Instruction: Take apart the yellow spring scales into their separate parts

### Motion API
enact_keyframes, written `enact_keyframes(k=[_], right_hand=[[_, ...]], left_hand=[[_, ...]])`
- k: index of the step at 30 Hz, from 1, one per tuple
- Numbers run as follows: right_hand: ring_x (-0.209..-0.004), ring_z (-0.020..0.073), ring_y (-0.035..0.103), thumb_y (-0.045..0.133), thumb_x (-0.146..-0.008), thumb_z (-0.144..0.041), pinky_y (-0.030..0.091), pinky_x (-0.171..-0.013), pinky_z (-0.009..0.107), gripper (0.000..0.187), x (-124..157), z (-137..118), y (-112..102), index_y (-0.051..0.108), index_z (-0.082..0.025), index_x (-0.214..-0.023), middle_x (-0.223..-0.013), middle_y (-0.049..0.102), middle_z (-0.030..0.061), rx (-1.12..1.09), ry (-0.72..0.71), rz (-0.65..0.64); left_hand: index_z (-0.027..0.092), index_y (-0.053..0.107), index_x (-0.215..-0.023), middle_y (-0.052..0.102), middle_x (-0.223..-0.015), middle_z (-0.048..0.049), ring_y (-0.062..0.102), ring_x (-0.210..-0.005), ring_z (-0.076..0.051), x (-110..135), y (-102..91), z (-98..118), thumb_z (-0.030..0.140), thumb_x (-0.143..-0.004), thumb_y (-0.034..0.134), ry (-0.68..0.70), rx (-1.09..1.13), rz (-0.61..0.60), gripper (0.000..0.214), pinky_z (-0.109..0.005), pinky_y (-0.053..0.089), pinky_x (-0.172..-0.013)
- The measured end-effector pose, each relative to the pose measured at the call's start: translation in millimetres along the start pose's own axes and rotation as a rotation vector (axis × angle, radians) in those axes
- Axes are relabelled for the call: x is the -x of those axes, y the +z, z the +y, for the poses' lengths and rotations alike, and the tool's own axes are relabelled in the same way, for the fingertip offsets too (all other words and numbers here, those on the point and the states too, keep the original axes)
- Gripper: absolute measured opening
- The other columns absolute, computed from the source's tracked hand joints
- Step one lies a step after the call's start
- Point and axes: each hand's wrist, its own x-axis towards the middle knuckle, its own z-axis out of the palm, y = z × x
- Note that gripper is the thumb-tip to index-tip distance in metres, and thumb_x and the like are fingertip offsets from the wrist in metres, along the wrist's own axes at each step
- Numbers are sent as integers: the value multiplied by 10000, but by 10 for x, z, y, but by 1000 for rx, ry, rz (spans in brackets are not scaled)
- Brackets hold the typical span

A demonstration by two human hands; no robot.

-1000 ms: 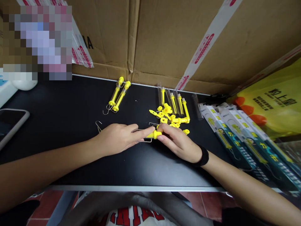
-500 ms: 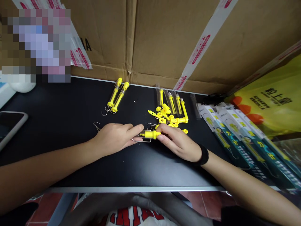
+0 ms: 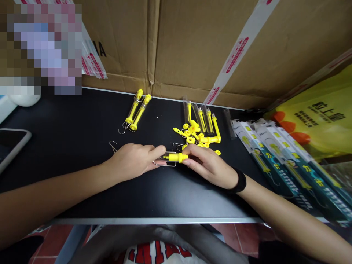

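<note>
Over the front half of the black table, a spring scale [image 3: 173,157] lies sideways between my hands. My left hand [image 3: 134,160] is closed around its clear tube and covers most of it; a wire hook [image 3: 112,146] sticks out past the knuckles. With thumb and forefinger, my right hand [image 3: 210,167] pinches the yellow cap at the other end. A wire loop surrounds the cap end. Just behind my right hand lies a pile of loose yellow parts [image 3: 194,128], with springs and wire pieces among them. Two assembled spring scales [image 3: 140,113] rest further back, left of the pile.
Clear tubes with yellow rods [image 3: 200,119] lie at the back, beside a lone clear tube [image 3: 229,124]. Packaged spring scales [image 3: 286,161] line the right side, before a yellow bag [image 3: 319,113]. A phone [image 3: 13,146] is at left. Cardboard [image 3: 192,44] walls the rear edge.
Both hands keep the same grip on the spring scale, with hardly any movement. The view has shifted slightly.
</note>
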Motion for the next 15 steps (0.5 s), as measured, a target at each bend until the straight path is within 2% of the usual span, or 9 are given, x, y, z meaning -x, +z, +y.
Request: enact_keyframes(k=[11, 15], right_hand=[[-642, 124, 514, 491, -883, -275, 407, -580, 242, 87, 14, -3, -30, 459, -196, -898, -810, 590, 40, 58, -58, 29], [-666, 130, 514, 513, -872, -321, 408, -605, 246, 156, 10, -30, -64, 455, -192, -938, -810, 577, 36, 86, -38, 11]], left_hand=[[198, 483, -906, 618, -663, 23, 591, -547, -123, -4, -20, -4, 450, -930, 348, -3, 51, -50, 286, -221, 271, -428], [201, 470, -901, 623, -679, 31, 612, -564, -124, -9, -27, -4, 432, -930, 359, 5, 54, -43, 258, -224, 260, -427]])
